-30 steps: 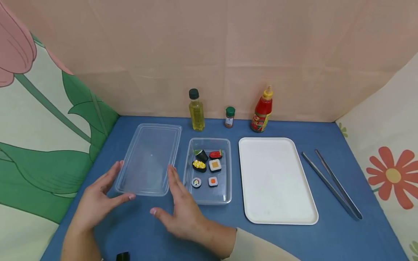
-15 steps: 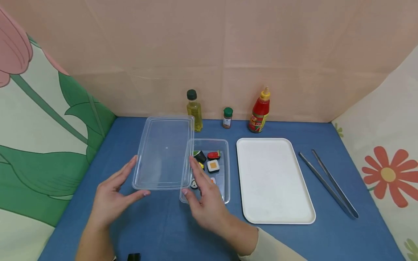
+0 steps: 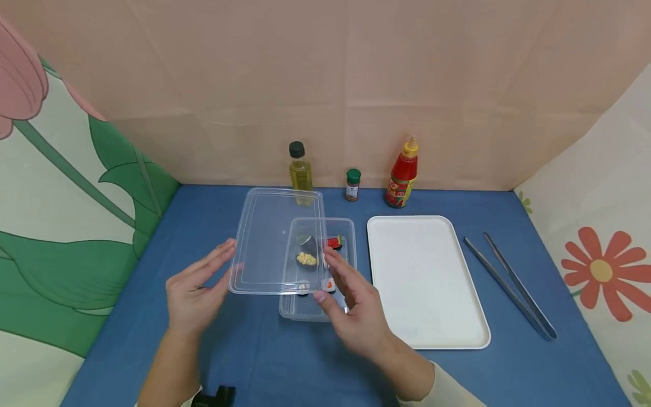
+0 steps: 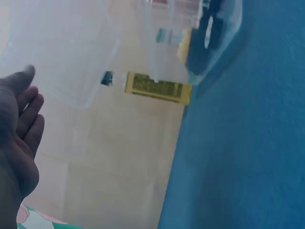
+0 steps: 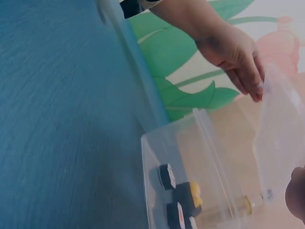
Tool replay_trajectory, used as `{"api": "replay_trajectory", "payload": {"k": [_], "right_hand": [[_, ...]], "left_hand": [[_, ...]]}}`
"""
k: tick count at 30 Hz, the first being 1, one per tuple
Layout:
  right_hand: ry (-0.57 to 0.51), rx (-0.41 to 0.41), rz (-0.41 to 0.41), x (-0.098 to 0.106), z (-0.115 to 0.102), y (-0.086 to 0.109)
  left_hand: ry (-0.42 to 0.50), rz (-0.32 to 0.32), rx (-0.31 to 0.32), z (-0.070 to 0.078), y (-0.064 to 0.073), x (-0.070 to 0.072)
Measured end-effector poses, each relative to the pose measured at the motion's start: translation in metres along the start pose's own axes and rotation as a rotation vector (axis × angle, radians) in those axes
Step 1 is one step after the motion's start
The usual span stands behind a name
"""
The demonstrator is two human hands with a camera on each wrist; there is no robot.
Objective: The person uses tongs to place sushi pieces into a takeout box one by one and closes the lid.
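A clear plastic lid (image 3: pixel 269 237) is held up and slightly tilted between both hands, partly over a clear plastic container (image 3: pixel 305 314) on the table. My left hand (image 3: pixel 193 297) holds its near left corner, fingers along the side and the thumb seen through the plastic. At the near right corner, my right hand (image 3: pixel 363 311) holds the lid between extended fingers and thumb. Several small sushi pieces lie in the container, among them a yellow-topped one (image 3: pixel 307 259) behind the lid and a red-topped one (image 3: pixel 334 242). The right wrist view shows the lid (image 5: pixel 281 133) above the container (image 5: pixel 209 138).
A white tray (image 3: pixel 429 282) lies right of the container, with metal tongs (image 3: pixel 511 288) beyond it. Along the back stand an oil bottle (image 3: pixel 301 172), a green-capped spice jar (image 3: pixel 352 185) and a red sauce bottle (image 3: pixel 402 178). A blue cloth (image 3: pixel 264 356) covers the table.
Both hands have carried the lid rightward from beside the container until it overlaps the container's left part. The right thumb has come up to the lid's near corner.
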State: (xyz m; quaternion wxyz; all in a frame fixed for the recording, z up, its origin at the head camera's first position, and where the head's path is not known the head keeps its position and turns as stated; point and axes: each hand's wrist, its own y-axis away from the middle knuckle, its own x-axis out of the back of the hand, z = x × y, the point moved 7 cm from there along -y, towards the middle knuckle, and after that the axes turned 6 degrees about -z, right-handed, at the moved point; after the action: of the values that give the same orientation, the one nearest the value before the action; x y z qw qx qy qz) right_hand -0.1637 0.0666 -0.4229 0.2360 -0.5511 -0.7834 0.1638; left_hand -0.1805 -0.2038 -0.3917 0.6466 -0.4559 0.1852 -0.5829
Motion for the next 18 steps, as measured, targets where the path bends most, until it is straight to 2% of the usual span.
{"api": "replay_trajectory", "payload": {"k": [4,9,13,18], "right_hand": [[-0.04,0.041,0.025,0.01,-0.004,0.002],[-0.038,0.095,0.063,0.019,-0.012,0.0],[0.033,0.139,0.125,0.029,-0.017,-0.003],[0.185,0.175,0.257,0.044,-0.019,-0.005]], "left_hand": [[0.067,0.081,-0.061,0.01,-0.008,-0.004],[0.079,0.135,-0.1,0.016,-0.013,-0.007],[0.088,0.158,-0.094,0.02,-0.016,-0.011],[0.1,0.168,-0.087,0.026,-0.019,-0.018]]}}
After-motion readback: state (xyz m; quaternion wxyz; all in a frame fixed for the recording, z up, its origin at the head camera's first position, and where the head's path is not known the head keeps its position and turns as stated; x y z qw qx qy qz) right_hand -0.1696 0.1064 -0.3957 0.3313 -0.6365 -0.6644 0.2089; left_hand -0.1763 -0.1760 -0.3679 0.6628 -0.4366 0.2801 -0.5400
